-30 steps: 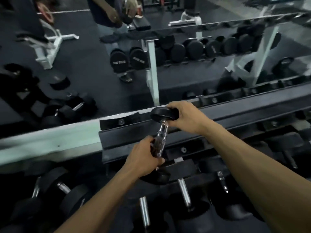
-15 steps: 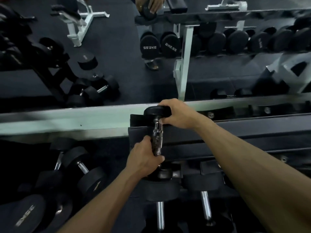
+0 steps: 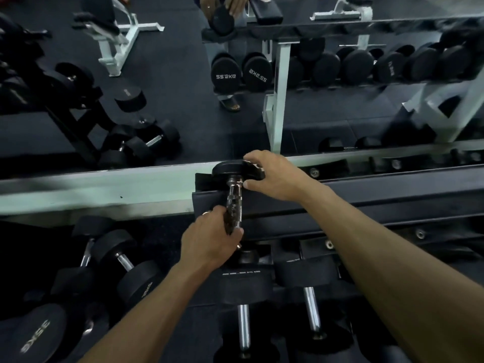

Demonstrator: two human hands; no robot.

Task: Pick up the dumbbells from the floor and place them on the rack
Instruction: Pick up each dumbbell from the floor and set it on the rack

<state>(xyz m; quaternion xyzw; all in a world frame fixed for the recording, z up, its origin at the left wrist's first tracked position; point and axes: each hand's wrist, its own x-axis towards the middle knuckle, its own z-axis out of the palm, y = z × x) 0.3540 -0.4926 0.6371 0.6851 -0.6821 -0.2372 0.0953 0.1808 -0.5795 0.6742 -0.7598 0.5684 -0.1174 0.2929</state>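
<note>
A small black dumbbell with a chrome handle (image 3: pixel 234 199) lies across the top tier of the black rack (image 3: pixel 366 195), pointing away from me. My left hand (image 3: pixel 209 242) grips the near part of the handle. My right hand (image 3: pixel 272 176) holds the far head (image 3: pixel 227 170) with fingers and thumb curled round its edge. The near head (image 3: pixel 246 256) sits low behind my left hand, partly hidden.
Larger dumbbells (image 3: pixel 243 310) fill the rack's lower tier below my arms. Several heavy dumbbells (image 3: pixel 123 268) lie on the floor at the left. A mirror (image 3: pixel 157 74) behind the rack reflects benches, more dumbbells and a person.
The view has shifted so the rack sits more level and centred. The dumbbell now lies straighter on the top tier; both hands keep their hold.
</note>
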